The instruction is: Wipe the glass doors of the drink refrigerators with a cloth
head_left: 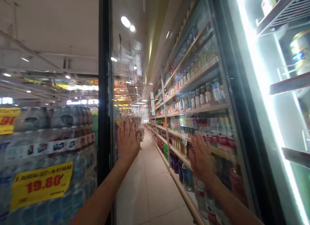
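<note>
The glass door (155, 192) of a drinks cooler stands in front of me, swung out in its black frame (104, 89). My left hand (128, 137) lies flat on a pale beige cloth (138, 120), pressing it to the glass near the left frame edge. Part of the cloth sticks out past the fingers. Lower and to the right, my right hand (201, 155) has its fingers stretched upward, palm toward the glass, holding nothing. Whether its palm touches the glass is hard to tell.
Shelves of bottles and cans (201, 99) show in the glass. On the right are lit cooler shelves (290, 83) with a yellow-and-white can (301, 52). Stacked packs of bottled water (82, 157) with a yellow price sign (41, 185) stand at left.
</note>
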`<state>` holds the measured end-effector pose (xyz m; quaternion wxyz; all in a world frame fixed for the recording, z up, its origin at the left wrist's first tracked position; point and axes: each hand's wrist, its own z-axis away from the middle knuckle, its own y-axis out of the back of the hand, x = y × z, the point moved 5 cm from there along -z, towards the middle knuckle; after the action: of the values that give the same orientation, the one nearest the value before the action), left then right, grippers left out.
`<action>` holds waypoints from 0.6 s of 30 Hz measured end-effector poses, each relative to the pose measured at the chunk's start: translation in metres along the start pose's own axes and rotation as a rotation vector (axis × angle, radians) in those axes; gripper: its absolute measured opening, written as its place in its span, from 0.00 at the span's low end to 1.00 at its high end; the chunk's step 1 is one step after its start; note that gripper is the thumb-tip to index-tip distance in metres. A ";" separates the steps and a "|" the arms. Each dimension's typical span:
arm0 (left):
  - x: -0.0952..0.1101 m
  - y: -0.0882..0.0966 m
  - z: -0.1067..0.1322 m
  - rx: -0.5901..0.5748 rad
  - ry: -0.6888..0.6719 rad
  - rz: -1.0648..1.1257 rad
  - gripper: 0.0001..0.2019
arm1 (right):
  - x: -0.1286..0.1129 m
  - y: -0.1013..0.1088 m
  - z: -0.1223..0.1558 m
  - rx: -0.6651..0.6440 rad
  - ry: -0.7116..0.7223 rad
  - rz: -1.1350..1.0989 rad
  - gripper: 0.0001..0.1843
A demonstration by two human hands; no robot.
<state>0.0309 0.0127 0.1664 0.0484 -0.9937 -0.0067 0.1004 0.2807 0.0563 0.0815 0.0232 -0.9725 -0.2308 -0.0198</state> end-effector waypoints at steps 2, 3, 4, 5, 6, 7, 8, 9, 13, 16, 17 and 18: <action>0.004 0.001 0.007 -0.002 -0.009 0.017 0.27 | -0.004 -0.002 0.000 -0.006 0.000 -0.003 0.34; 0.009 0.001 0.012 -0.016 -0.052 0.030 0.28 | -0.006 -0.003 0.000 -0.013 0.002 -0.009 0.34; 0.015 0.000 0.017 -0.039 -0.110 0.041 0.27 | -0.009 -0.004 -0.001 -0.020 0.006 -0.016 0.34; 0.018 0.000 0.021 -0.065 -0.165 0.047 0.27 | -0.012 -0.005 -0.001 -0.026 0.012 -0.023 0.34; 0.017 -0.001 0.023 -0.080 -0.197 0.044 0.26 | -0.013 -0.006 -0.001 -0.033 0.015 -0.028 0.34; 0.012 0.000 0.024 -0.076 -0.188 0.030 0.25 | -0.014 -0.006 0.000 -0.036 0.014 -0.030 0.34; 0.003 0.002 0.023 -0.057 -0.136 0.008 0.25 | -0.014 -0.007 0.000 -0.035 0.011 -0.031 0.34; -0.007 0.004 0.022 -0.033 -0.056 -0.017 0.24 | -0.013 -0.008 0.001 -0.035 0.009 -0.028 0.34; -0.010 0.005 0.023 -0.012 0.046 -0.024 0.24 | -0.014 -0.010 0.004 -0.038 0.015 -0.031 0.34; 0.034 -0.005 0.026 -0.071 -0.118 0.055 0.23 | -0.029 -0.009 -0.001 -0.037 0.037 -0.101 0.34; 0.049 -0.009 0.023 -0.079 -0.130 0.076 0.23 | -0.038 -0.008 -0.005 -0.037 0.056 -0.150 0.33; 0.060 -0.012 0.019 -0.081 -0.110 0.096 0.23 | -0.047 -0.007 -0.011 -0.033 0.082 -0.214 0.33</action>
<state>0.0861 0.0282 0.1371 0.0027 -0.9870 0.0342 0.1568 0.2352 0.0407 0.0904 0.0142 -0.9408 -0.3320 -0.0660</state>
